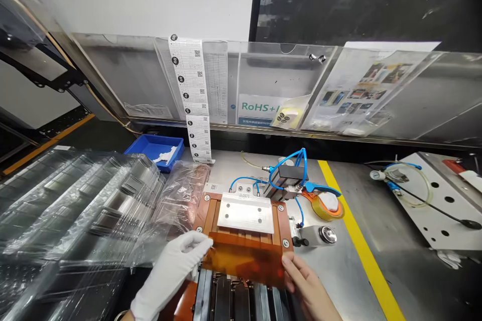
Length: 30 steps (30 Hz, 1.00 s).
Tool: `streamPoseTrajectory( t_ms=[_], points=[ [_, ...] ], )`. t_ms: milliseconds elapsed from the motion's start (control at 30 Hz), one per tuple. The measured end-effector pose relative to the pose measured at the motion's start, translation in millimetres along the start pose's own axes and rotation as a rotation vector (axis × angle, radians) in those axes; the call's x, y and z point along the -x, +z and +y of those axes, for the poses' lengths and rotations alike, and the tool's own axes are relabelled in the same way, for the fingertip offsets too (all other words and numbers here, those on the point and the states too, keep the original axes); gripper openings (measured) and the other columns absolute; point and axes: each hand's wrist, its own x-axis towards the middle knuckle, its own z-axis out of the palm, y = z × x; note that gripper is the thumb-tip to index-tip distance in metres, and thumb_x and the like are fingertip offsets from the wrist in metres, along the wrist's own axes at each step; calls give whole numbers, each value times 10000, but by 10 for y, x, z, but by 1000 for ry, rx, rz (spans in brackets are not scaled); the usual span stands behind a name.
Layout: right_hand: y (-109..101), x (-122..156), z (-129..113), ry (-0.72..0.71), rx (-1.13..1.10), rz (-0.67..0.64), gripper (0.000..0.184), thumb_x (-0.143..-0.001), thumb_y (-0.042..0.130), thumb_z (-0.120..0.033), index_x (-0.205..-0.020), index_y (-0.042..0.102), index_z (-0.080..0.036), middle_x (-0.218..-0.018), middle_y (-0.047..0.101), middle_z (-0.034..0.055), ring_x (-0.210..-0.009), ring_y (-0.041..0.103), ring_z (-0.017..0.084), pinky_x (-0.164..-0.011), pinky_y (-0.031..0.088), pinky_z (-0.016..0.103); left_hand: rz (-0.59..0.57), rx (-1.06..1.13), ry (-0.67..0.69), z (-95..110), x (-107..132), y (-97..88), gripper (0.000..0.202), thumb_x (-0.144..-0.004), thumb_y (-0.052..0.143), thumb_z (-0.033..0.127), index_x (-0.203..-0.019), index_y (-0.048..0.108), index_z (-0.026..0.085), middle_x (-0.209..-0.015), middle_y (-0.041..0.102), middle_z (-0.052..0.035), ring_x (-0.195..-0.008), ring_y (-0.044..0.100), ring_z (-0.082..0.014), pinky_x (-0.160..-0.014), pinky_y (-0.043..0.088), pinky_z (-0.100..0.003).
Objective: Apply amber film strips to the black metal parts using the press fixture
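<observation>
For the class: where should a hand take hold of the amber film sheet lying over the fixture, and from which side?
Take the amber film sheet by its left and right edges, coming in from both sides, as the gloved left hand and bare right hand do. The sheet looks thin and flexible, so holding opposite edges keeps it spread.

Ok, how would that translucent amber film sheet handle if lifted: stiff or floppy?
Likely floppy: the translucent amber film sheet looks thin, letting light through, and seems to bend over the orange-brown fixture. Probably light too, as the white-gloved left hand and bare right hand only touch its edges.
</observation>
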Motion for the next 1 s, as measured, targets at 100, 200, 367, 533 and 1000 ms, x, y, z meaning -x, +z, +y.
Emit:
streamPoseTrajectory(
  t_ms=[100, 200, 367, 533, 1000],
  points=[
    [-48, -165, -95, -16, 93, 26, 612, -683, 658, -768, -738, 518, -174, -597, 383, -53, -571, 291, 85, -577, 247, 235, -27, -88, -29, 17, -144, -7, 454, -814, 600, 606, -807, 570, 153, -575, 496, 59, -503, 420, -81, -505, 346, -224],
    [-87, -370, -208, -9, 136, 32, 611, -637, 703, -746, -701, 525, -164, -600, 409, -52, -537, 277, 68, -532, 216, 235, -54, -192, -59, 59, -348, 5, 408, -843, 559, 565, -754, 519, 169, -563, 534, 43, -514, 460, -100, -521, 351, -234],
    [-179, -768, -255, 54, 144, 0, 592, -599, 729, -690, -630, 416, -189, -532, 384, -82, -407, 213, 23, -446, 131, 221, -78, -351, -38, 70, -745, 40, 322, -834, 518, 478, -710, 440, 192, -499, 462, 71, -495, 437, -104, -548, 320, -245],
    [-215, -1010, -246, 94, 166, 13, 486, -635, 715, -585, -666, 423, -198, -554, 439, -78, -386, 238, 21, -397, 151, 195, -68, -369, -14, 83, -1001, 55, 248, -807, 482, 411, -695, 403, 205, -507, 423, 89, -463, 454, -104, -539, 323, -251],
    [-182, -1122, -398, 176, 211, 44, 449, -613, 669, -545, -676, 386, -202, -536, 412, -95, -395, 233, 11, -408, 127, 176, -50, -402, -47, 182, -1113, 65, 273, -792, 509, 395, -665, 344, 218, -530, 368, 93, -465, 411, -102, -508, 296, -253]
  ],
)
